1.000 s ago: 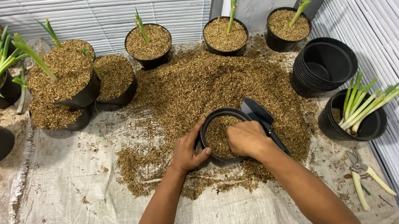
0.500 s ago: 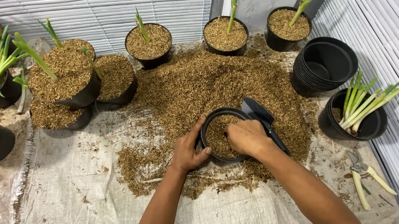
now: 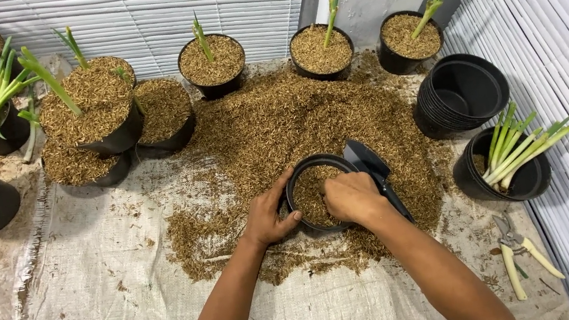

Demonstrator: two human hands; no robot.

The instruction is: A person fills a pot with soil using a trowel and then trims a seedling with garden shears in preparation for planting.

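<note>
The small black pot [image 3: 314, 195] sits just below centre of the frame, at the near edge of the husk pile [image 3: 294, 124]. The left hand [image 3: 269, 218] cups its rim, fingers curled against the wall, while the right hand [image 3: 353, 197] presses into the fill, fingers bent down. I'd say keep that left grip steady and firm the husk evenly. A black scoop [image 3: 371, 165] lies touching the pot. Everything sits on woven sacking [image 3: 94, 304]; planted pots [image 3: 212, 61] line the top and white slatted walls [image 3: 567, 24] close the corner.
</note>
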